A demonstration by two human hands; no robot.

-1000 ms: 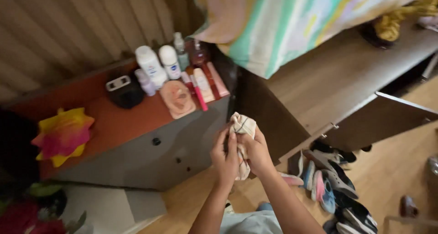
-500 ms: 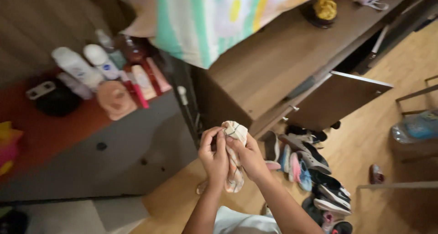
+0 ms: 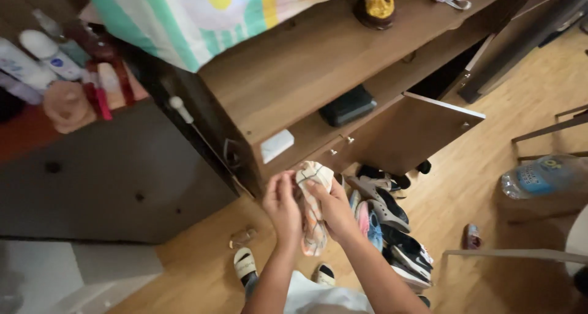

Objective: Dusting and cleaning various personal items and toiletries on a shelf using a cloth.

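Observation:
Both hands hold a small patterned cloth (image 3: 312,219), white with orange and grey marks, in front of me at chest height. My left hand (image 3: 283,207) pinches its left edge with fingers bunched. My right hand (image 3: 334,207) grips the top and right side, and the cloth's lower end hangs down between the wrists. Just beyond the cloth stands a brown wooden cabinet (image 3: 306,75) with an open door (image 3: 413,130).
Several shoes (image 3: 392,222) lie in a row on the wooden floor below the open door. A grey drawer unit (image 3: 104,179) at left carries bottles and tubes (image 3: 55,63). A striped fabric (image 3: 202,14) drapes over the cabinet. A water bottle (image 3: 542,174) lies at right.
The view has swung right, so the drawer unit slid left and the cabinet and shoes came to centre. Both hands stay on the cloth, which now hangs longer below them.

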